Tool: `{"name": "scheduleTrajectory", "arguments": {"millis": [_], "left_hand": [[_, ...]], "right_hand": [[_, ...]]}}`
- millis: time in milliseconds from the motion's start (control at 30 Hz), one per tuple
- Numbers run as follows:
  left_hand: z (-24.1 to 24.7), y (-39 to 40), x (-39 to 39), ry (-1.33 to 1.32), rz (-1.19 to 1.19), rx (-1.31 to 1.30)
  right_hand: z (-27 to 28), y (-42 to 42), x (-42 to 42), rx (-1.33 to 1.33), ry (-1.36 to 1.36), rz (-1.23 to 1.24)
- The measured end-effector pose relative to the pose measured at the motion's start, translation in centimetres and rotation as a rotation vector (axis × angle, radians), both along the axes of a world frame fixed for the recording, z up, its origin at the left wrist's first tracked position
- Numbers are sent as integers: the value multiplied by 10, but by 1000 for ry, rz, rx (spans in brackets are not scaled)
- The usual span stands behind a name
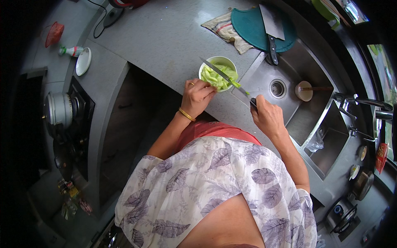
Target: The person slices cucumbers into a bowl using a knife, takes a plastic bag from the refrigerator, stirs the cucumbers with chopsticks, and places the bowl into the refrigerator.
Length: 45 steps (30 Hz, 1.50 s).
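Note:
A white bowl (233,61) full of pale green vegetable slices (214,79) stands on the grey counter, close to the sink. My left hand (199,94) has its fingers bent against the bowl's near left rim; the fingertips are partly hidden. My right hand (268,114) grips a kitchen knife (219,71) by its black handle. The blade lies slantwise above the bowl, its tip past the far left rim. Small green pieces (234,83) cling to the blade near the bowl's right side.
Beyond the bowl, a cleaver (273,23) rests on a round teal cutting board (248,26), partly over a cloth (228,28). Right of me, the steel sink (263,77) holds a small bowl (304,91). To the left are a white plate (83,61) and a pot (59,108) on the stove.

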<state>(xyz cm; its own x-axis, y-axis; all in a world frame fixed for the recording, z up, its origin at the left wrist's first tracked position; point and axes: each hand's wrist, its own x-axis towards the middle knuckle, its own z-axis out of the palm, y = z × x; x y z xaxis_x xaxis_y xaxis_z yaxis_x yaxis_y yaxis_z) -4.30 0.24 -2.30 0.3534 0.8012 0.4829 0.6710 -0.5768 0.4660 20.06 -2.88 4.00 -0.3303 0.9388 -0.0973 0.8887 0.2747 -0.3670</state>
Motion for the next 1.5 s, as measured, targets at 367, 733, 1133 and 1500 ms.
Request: {"name": "scheduleTrajectory", "arguments": {"millis": [367,733,1133,1500], "left_hand": [[-25,61,-3,-141,131,-172],[57,45,7,-188,-127,39],[43,53,43,-51,-549,62],[21,74,18,-82,-476,39]], "right_hand": [[3,-6,13,70,-6,-48],[7,15,15,285,-186,84],[12,41,-5,421,-309,273],[29,34,36,462,-335,202]]}}
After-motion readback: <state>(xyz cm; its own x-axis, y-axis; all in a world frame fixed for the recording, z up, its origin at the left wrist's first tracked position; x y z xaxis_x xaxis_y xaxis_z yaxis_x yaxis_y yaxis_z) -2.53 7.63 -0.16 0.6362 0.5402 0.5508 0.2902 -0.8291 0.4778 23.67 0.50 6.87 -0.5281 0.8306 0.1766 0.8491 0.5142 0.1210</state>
